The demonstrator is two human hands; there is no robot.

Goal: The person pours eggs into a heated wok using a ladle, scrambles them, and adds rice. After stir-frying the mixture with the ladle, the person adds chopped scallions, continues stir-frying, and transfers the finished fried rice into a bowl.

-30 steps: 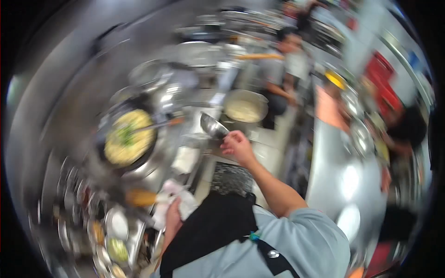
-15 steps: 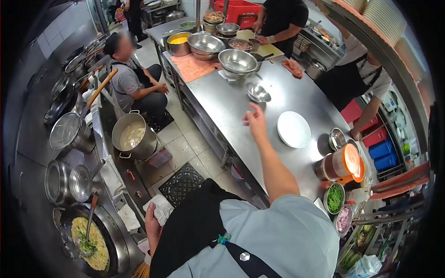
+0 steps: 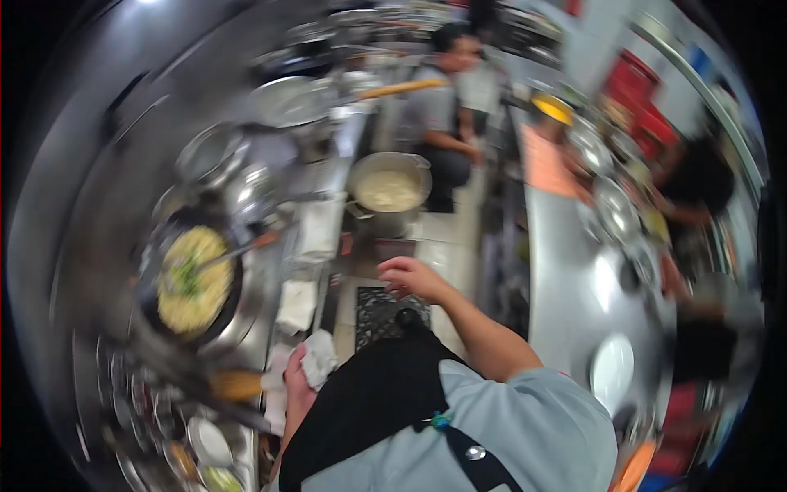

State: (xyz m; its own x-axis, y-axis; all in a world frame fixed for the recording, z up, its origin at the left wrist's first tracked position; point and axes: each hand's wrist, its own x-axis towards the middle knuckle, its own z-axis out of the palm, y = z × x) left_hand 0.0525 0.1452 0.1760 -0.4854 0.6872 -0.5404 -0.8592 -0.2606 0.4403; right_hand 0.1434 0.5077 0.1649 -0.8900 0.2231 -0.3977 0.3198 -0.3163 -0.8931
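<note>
My left hand [image 3: 300, 384] is closed on a crumpled white cloth [image 3: 319, 359] beside the stove edge. My right hand [image 3: 406, 277] is in the air in front of me, fingers apart and slightly curled, with nothing in it. Beyond it stands a large pot [image 3: 388, 187] with pale contents. On the left, a wok [image 3: 236, 297] holds yellow food [image 3: 194, 287] topped with chopped green pieces. A ladle with a wooden handle [image 3: 264, 239] rests in the wok. The view is blurred by motion.
Strainers and pans [image 3: 287, 102] line the stove. A person [image 3: 434, 115] sits beyond the pot. To the right is a steel table [image 3: 566, 287] with a white plate [image 3: 612, 371] and metal bowls [image 3: 615, 209]. Other people stand at its far side.
The view has swung from the steel table back toward the stove. My right hand, over the table half a second ago, is now before the pot. The metal bowl it held a second ago is gone from it.
</note>
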